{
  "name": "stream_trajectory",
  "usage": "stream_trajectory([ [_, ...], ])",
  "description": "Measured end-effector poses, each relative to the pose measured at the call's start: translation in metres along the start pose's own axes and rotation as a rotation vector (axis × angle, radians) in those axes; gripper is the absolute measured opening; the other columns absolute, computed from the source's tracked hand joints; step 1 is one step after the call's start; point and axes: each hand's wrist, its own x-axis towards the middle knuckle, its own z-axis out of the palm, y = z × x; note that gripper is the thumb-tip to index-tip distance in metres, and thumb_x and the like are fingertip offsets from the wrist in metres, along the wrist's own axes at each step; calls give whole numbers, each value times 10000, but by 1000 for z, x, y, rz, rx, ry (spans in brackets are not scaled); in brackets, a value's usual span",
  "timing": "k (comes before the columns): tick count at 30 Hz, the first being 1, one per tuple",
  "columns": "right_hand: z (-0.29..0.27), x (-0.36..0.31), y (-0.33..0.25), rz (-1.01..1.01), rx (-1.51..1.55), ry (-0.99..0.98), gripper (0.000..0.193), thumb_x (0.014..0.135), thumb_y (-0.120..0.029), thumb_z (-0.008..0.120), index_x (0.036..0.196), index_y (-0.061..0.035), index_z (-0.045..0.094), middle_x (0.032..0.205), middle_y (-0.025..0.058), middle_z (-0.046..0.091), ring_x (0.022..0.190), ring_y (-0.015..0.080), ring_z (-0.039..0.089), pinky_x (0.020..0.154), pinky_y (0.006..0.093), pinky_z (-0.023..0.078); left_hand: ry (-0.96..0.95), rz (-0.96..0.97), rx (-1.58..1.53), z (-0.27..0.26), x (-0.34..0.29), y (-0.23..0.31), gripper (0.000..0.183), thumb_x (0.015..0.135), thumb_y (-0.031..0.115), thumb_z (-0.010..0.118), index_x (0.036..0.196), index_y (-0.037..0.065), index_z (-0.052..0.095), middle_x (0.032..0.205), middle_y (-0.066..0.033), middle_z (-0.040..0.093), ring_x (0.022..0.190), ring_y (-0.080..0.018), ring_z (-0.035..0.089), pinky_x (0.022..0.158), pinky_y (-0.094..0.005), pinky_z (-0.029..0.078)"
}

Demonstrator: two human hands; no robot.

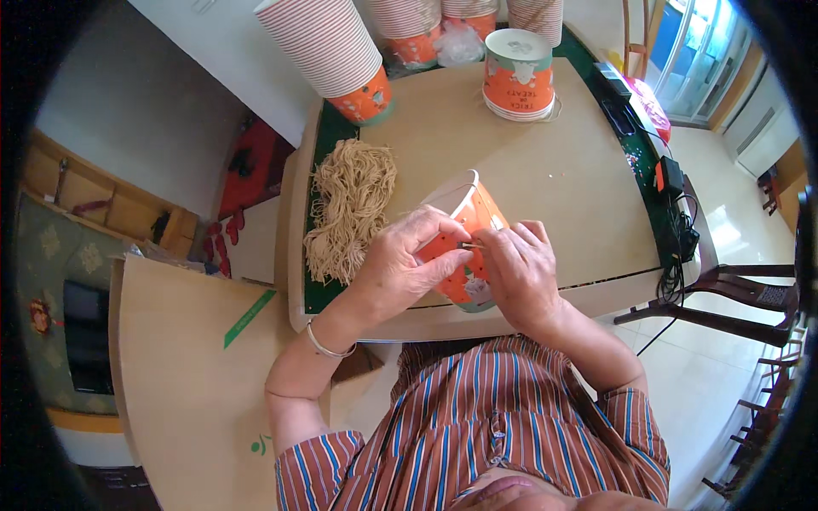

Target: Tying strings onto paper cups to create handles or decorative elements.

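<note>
Right of the string bundle (pixel 351 213), a cord-like bit (pixel 475 246) is seemingly pinched by left hand (pixel 399 254) and right hand (pixel 521 277), nearly together over the paper tub (pixel 487 209), probably light, easily dented, best held by its rim (pixel 472 177). Beyond the bundle, stacked tubs (pixel 328 49) are seen.

Right of the orange paper cup (pixel 492 207), there is room to pass over the tan board (pixel 588 204) as far as the power adapter (pixel 671 176) and black cables (pixel 673 277). A bundle of beige strings (pixel 351 209) blocks the left; beyond, a gap separates the tall cup stack (pixel 328 53) from the upside-down cup stack (pixel 518 81).
</note>
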Motion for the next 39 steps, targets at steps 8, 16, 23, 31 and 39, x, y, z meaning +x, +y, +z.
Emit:
stream_trajectory([
  [8, 0, -2, 2, -25, -24, 13, 267, 805, 11, 691, 1050, -52, 607, 796, 56, 625, 712, 265, 598, 758, 396, 455, -6, 44, -22, 3, 0, -4, 84, 902, 27, 716, 972, 19, 671, 972, -52, 606, 929, -155, 592, 835, -294, 482],
  [16, -5, -6, 1, 7, 182, 29, 192, 820, -89, 755, 962, -85, 626, 798, 46, 637, 712, 226, 607, 738, 382, 466, -1, 11, -3, 3, -2, -3, 67, 891, 12, 719, 940, 19, 674, 956, -51, 609, 909, -150, 593, 827, -285, 487],
  [23, -3, -6, 3, -10, 149, 102, 192, 797, -75, 757, 926, -77, 615, 765, 51, 615, 688, 239, 592, 727, 383, 464, 39, -50, -82, 8, -7, -13, 233, 936, -25, 663, 1155, 30, 605, 1021, -34, 626, 973, -99, 592, 866, -255, 491],
  [31, -1, 2, -1, -56, 50, 134, 239, 729, 53, 729, 919, -49, 627, 711, 53, 575, 621, 242, 544, 724, 377, 453, -26, -140, -52, 5, -7, -1, 609, 925, -74, 637, 1474, 100, 439, 989, -20, 643, 921, -78, 619, 863, -265, 528],
  [39, -3, 1, -2, -84, -31, 118, 231, 723, 28, 741, 899, -48, 613, 696, 59, 567, 627, 242, 556, 747, 390, 470, 15, -74, 27, 8, -7, 3, 663, 914, -67, 656, 1501, 143, 429, 969, -32, 653, 892, -87, 636, 794, -269, 556],
])
